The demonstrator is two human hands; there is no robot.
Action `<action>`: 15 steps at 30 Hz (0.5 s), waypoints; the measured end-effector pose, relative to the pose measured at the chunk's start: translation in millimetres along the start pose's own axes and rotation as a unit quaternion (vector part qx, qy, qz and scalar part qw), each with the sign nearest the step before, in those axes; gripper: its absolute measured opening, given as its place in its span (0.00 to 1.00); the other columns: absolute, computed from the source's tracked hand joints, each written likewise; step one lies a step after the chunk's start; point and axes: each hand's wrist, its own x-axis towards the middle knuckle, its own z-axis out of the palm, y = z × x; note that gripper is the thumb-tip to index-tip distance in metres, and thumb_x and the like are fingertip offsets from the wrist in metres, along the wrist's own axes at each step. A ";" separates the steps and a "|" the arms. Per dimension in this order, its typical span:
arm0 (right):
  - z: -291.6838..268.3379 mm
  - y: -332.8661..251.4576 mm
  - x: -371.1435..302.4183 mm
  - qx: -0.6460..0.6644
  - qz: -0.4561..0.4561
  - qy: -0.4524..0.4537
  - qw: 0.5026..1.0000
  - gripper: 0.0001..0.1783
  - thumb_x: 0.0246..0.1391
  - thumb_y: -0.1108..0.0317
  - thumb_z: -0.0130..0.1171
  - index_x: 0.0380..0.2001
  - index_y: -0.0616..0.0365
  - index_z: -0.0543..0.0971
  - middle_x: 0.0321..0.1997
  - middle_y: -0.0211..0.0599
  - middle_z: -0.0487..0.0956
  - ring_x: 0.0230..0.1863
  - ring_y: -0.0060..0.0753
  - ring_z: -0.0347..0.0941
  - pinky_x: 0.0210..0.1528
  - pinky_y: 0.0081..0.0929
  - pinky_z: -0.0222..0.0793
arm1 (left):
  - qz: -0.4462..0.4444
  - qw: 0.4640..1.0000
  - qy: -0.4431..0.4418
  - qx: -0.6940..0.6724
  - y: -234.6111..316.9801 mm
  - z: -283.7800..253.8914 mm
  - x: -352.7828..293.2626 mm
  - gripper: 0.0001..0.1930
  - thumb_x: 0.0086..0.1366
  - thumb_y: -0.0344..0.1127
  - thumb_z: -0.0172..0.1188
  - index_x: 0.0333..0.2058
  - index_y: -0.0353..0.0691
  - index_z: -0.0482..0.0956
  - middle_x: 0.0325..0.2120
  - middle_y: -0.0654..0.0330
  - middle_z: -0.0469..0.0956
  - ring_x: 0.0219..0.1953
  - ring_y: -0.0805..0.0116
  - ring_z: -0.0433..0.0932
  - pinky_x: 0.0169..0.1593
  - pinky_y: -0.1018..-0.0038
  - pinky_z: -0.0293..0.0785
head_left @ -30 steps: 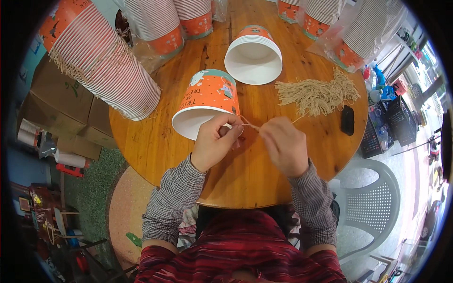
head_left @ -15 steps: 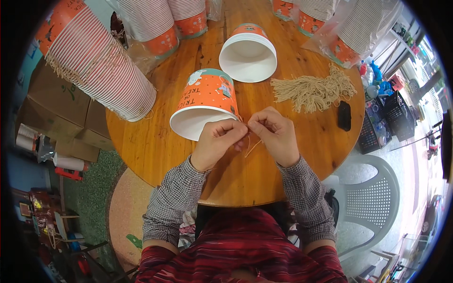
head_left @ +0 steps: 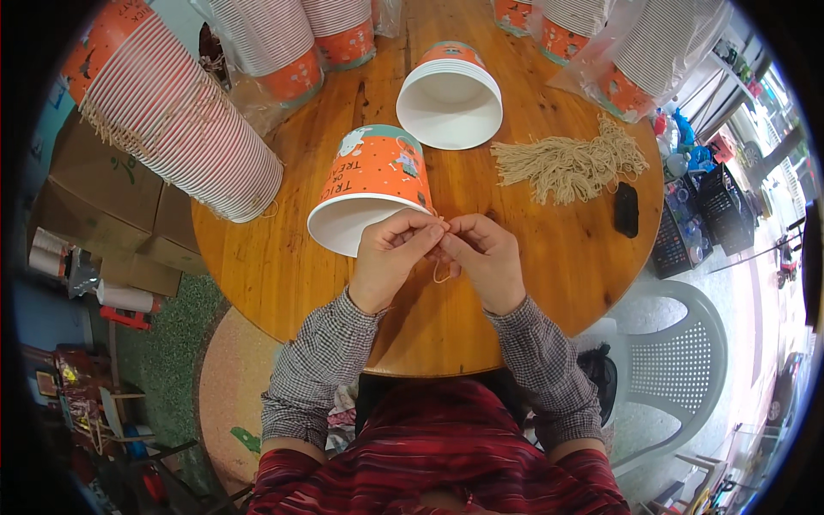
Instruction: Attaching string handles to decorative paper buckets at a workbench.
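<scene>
An orange paper bucket (head_left: 378, 167) with a white rim lies on its side before me, its mouth toward me. My left hand (head_left: 390, 262) is at the right end of that rim, thumb and fingers pinched. Against it, fingertip to fingertip, my right hand (head_left: 491, 268) pinches too. A thin tan string (head_left: 440, 275) runs between the fingers and hangs below them in a small loop. Its upper end, near the rim, is mostly hidden by my fingers. Beyond lies a short nested stack of white-lined buckets (head_left: 451, 107).
A bundle of tan strings (head_left: 562, 163) lies right of centre, beside a small black object (head_left: 627, 211). A tall leaning bucket stack (head_left: 184, 120) stands at left. Bagged stacks (head_left: 275, 51) line the far side of the round wooden table (head_left: 275, 292). A grey plastic chair (head_left: 674, 369) is at right.
My right hand has moved left, up against my left fingertips. The dangling string has drawn in to a smaller loop. The bucket has barely shifted.
</scene>
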 end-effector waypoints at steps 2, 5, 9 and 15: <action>2.7 1.5 -1.4 0.003 -0.005 0.008 1.000 0.06 0.56 0.74 0.59 0.37 0.62 0.76 0.29 0.27 0.79 0.26 0.12 0.71 0.25 0.12 0.67 | 0.026 0.999 0.006 0.022 -3.0 0.8 -0.9 0.07 0.64 0.26 0.58 0.40 0.30 0.79 0.32 0.61 0.79 0.33 0.76 0.78 0.38 0.82 0.76; 7.2 2.1 -4.9 -0.108 -0.091 0.064 0.988 0.04 0.54 0.76 0.59 0.34 0.62 0.77 0.30 0.28 0.78 0.25 0.13 0.70 0.25 0.13 0.65 | 0.074 0.994 0.023 0.077 -7.7 1.6 -2.4 0.07 0.64 0.25 0.58 0.40 0.30 0.79 0.34 0.61 0.79 0.33 0.76 0.78 0.39 0.81 0.76; 6.1 -3.8 -6.8 -0.269 -0.213 0.081 0.936 0.04 0.52 0.77 0.60 0.32 0.61 0.77 0.31 0.31 0.76 0.23 0.17 0.69 0.24 0.15 0.63 | 0.085 0.989 0.036 0.114 -7.9 1.6 -3.8 0.07 0.64 0.23 0.57 0.40 0.30 0.77 0.34 0.60 0.79 0.33 0.76 0.78 0.38 0.81 0.76; 10.8 -9.7 -12.7 -0.250 -0.186 0.071 0.947 0.04 0.52 0.77 0.59 0.33 0.62 0.76 0.31 0.32 0.75 0.23 0.18 0.69 0.24 0.16 0.64 | 0.084 0.992 0.057 0.068 -4.6 1.5 -1.8 0.03 0.63 0.22 0.57 0.36 0.30 0.74 0.32 0.59 0.79 0.30 0.76 0.78 0.36 0.80 0.77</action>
